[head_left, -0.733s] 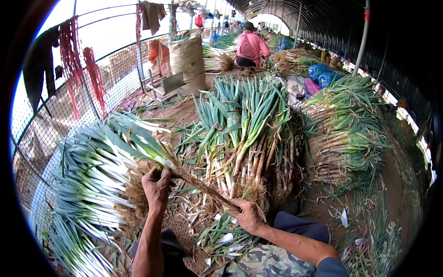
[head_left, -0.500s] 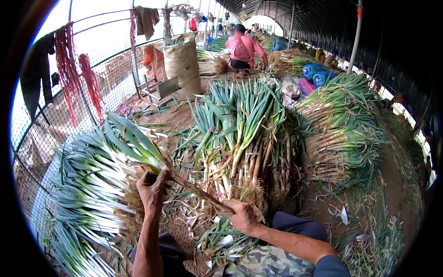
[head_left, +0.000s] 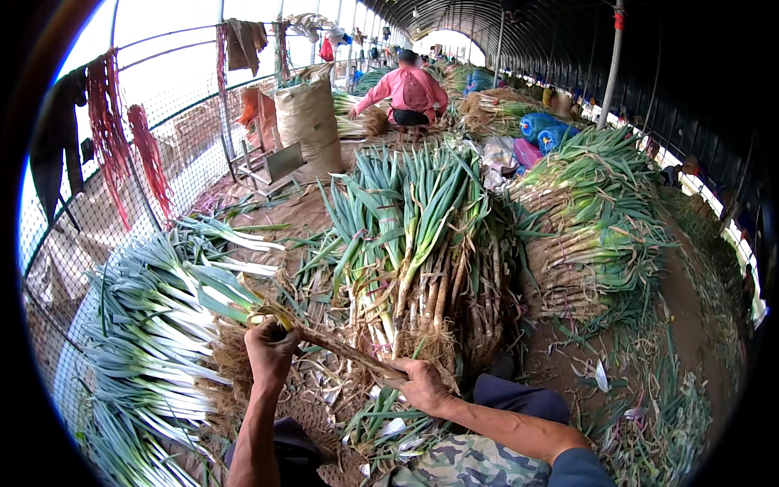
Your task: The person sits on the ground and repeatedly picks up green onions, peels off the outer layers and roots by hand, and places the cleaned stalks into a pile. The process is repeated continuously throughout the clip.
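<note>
A long green onion slants across in front of me, its brown, soil-covered shaft running down to the right. My left hand is closed around it where the leaves fan out, with a yellowish strip of leaf or skin at the thumb. My right hand grips the shaft near its lower end; the root end is partly hidden by the fingers. To the left lies a pile of clean onions with white shafts and bushy roots. Straight ahead, unpeeled onions with brown shafts lean upright in a thick bunch.
Another heap of unpeeled onions lies at the right. Leaf scraps litter the soil by my knees. A tall sack and a small metal stand are by the mesh fence. A person in pink sits farther back.
The held onion's leafy end has dropped lower, toward the clean pile, and my left hand has turned slightly. My right hand keeps its grip. The person in pink has stretched an arm out leftward.
</note>
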A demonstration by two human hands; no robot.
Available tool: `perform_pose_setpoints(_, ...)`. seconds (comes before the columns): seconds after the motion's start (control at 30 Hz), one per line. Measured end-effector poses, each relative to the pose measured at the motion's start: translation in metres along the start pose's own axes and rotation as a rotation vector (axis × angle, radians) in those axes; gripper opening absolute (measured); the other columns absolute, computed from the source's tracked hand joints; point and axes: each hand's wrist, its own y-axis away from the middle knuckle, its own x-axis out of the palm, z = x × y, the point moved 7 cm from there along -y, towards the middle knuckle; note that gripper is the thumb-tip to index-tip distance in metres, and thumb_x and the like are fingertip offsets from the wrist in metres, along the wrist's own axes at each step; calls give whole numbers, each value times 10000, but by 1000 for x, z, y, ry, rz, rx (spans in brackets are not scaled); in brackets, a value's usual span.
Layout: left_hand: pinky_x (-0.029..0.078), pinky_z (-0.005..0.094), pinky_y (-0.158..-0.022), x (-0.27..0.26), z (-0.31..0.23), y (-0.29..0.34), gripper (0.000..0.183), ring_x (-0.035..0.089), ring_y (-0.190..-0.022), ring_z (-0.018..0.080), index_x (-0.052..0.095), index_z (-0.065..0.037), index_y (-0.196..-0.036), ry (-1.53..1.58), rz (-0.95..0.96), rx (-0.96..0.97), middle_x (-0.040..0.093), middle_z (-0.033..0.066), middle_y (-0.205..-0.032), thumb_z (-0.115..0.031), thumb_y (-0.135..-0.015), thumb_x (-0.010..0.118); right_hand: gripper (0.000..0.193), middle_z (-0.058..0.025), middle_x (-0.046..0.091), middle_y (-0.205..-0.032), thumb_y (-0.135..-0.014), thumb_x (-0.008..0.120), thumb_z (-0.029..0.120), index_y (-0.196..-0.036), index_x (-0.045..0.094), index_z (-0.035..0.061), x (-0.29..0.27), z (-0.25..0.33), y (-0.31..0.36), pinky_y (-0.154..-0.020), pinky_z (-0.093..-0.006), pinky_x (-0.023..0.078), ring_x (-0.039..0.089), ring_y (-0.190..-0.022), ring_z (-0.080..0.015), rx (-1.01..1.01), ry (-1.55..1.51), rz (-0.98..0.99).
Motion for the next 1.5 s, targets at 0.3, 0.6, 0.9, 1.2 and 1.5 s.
perform_pose_setpoints(0.3,371,185,-389,16,-9,11,99,527,-427,62,638,-6,-725,77,202,-135,597,20,-561,-62,-785,694,304,-139,693,-891,-771,723,107,-1054,672,7,-11,-14,7,-683,-330,497,645,-751,-167,37,-8,-39)
perform_pose_setpoints(0.6,331,187,-394,28,-15,22,124,483,-429,39,667,-16,-714,161,303,-239,586,2,-555,-96,-765,747,314,-165,681,-932,-779,723,127,-1068,672,16,-9,-23,9,-725,-353,510,661,-813,-253,71,-21,-16)
perform_pose_setpoints(0.9,340,192,-403,34,-15,28,127,474,-425,41,668,-39,-715,186,381,-239,572,-13,-538,-111,-759,763,295,-131,695,-915,-775,719,85,-1050,670,-8,-14,-15,7,-698,-312,519,655,-788,-161,45,18,21)
perform_pose_setpoints(1.2,442,228,-482,148,-37,135,180,540,-578,76,677,-19,-834,152,1331,-217,616,2,-697,-163,-770,762,311,-90,685,-845,-791,720,201,-1061,685,51,-8,-9,-27,-588,-327,526,635,-664,-159,-93,-28,66)
perform_pose_setpoints(1.5,521,268,-568,46,30,31,405,643,-730,165,581,38,-1110,31,668,-370,655,134,-987,-245,-841,689,315,-126,697,-912,-744,681,61,-1036,658,-55,-29,22,-19,-748,-282,515,650,-799,-158,-34,-218,-48)
